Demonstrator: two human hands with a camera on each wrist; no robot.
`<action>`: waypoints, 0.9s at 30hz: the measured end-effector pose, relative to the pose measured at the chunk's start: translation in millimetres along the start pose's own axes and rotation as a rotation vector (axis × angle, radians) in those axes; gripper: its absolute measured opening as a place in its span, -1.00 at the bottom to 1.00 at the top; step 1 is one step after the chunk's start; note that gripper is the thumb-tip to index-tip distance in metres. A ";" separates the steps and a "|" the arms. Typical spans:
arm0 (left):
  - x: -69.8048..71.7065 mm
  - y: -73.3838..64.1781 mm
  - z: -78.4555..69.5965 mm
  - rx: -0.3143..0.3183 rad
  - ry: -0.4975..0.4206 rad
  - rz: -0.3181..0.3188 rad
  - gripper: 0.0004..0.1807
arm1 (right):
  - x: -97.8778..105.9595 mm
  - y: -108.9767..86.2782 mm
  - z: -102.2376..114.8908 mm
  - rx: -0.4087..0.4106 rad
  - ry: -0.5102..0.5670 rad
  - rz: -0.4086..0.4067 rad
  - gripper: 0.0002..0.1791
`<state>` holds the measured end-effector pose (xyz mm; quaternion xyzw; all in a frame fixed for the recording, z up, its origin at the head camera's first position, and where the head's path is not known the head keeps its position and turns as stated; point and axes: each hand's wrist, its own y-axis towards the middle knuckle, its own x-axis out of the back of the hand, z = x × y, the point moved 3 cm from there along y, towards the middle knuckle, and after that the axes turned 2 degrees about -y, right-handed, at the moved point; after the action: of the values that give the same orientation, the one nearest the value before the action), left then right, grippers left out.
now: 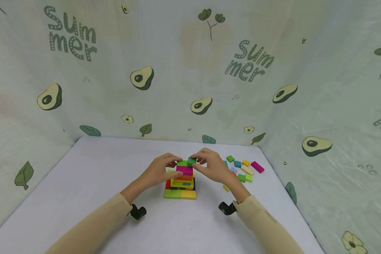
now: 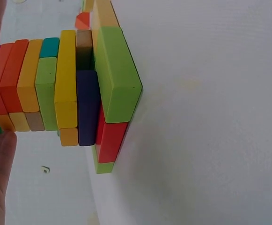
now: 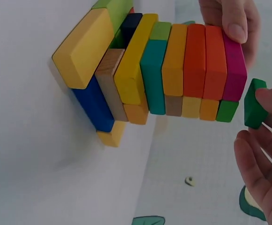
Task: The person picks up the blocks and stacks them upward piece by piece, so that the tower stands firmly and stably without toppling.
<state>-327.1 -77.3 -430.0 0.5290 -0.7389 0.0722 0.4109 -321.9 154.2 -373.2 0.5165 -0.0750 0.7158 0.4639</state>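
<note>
In the middle of the table stands a tower of colourful wooden blocks, wider at its base. A magenta block and a green block behind it form the top layer. My left hand holds the tower's upper end, thumb at the near side by the magenta block and fingers at the far side. With thumb and fingertips, my right hand pinches a dark green block. This block is just above the top layer, and a narrow gap separates them in the right wrist view.
Several loose blocks lie to the right of the tower, among them a magenta block, a green block and a cream block. A printed curtain hangs behind the white table and along its sides.
</note>
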 end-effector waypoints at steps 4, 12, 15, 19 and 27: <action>-0.2 -1.2 0.4 -0.013 -0.003 -0.002 -0.39 | -6.4 4.5 3.1 -0.017 0.015 0.028 -0.70; 3.6 -2.3 0.6 -0.027 -0.015 0.003 -0.29 | -8.8 1.2 -3.4 -0.035 0.040 0.028 -0.65; 4.8 -3.1 1.1 -0.020 -0.029 0.011 -0.27 | -8.8 -0.7 -7.7 -0.040 0.042 0.018 -0.66; 5.3 -4.1 0.5 -0.019 -0.035 0.009 -0.26 | -10.0 -1.4 -10.8 -0.045 0.059 0.022 -0.71; 4.4 -3.5 4.1 -0.002 -0.069 0.006 -0.24 | -16.1 5.7 -9.2 -0.042 0.082 0.028 -0.72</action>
<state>-326.8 -84.2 -430.8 0.5285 -0.7544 0.0545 0.3856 -331.8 147.0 -388.2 0.4758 -0.0782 0.7411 0.4672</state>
